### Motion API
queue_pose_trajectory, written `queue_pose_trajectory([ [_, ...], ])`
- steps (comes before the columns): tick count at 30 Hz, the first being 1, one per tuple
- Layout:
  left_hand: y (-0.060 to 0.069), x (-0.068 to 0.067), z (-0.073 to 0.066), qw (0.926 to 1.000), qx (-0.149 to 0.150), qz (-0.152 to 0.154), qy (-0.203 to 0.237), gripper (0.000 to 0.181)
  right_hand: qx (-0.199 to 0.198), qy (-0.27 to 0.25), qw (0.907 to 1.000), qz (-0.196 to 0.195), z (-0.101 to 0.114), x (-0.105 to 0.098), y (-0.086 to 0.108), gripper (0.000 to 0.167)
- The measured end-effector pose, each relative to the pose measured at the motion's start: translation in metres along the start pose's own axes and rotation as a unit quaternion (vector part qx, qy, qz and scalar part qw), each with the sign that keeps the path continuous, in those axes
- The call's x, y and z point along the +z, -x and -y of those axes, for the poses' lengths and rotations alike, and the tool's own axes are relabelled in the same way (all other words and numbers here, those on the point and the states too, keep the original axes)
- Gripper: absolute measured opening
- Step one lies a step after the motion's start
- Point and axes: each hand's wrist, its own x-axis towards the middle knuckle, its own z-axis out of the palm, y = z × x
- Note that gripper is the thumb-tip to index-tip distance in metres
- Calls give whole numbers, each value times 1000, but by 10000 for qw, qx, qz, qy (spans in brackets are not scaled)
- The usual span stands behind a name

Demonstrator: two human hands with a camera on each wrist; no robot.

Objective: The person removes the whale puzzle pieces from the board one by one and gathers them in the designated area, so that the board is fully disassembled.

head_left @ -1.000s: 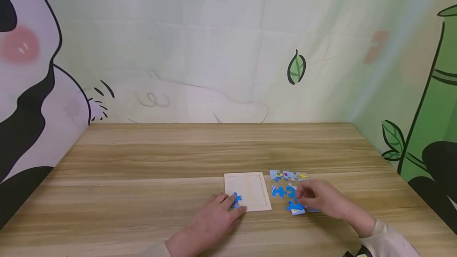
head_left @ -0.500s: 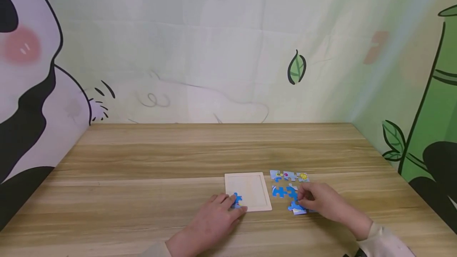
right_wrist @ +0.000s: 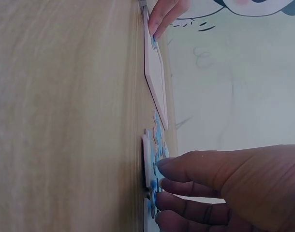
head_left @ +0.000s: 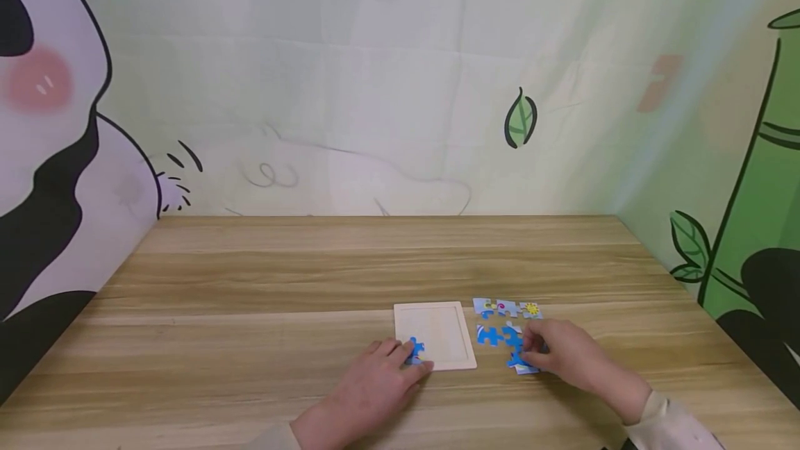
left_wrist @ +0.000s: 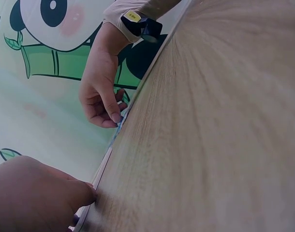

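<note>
A pale wooden puzzle tray (head_left: 440,325) lies on the table, with a blue puzzle piece (head_left: 416,349) in its near left corner. My left hand (head_left: 381,380) rests on that corner; its fingers touch the piece and its thumb lies at the tray's near edge. To the right, my right hand (head_left: 569,353) holds a blue jigsaw piece (head_left: 517,358) at its edge with curled fingers and thumb, low over the loose pieces. In the right wrist view, the thumb and fingertips (right_wrist: 163,164) meet the pieces, partly hiding them.
Loose pieces with sky and sun (head_left: 506,307) lie in a row right of the tray. Blue pieces (head_left: 489,335) sit nearer, partly covered by my right hand. The wooden table (head_left: 281,269) meets a printed backdrop (head_left: 375,103) behind.
The blue piece at my right hand has slid slightly to the right, and the fingers have shifted a little with it. My left hand stays in place on the tray.
</note>
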Motion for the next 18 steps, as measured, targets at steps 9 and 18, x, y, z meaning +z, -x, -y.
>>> queue_pose_trajectory([
  [9,1,0,0,9999,93,-73,-92,26,35,-106,9999,-128,2,-3,-2,12],
  [18,0,-1,0,9994,147,-2,-319,27,-107,-219,9992,-330,12,-8,-8,8],
])
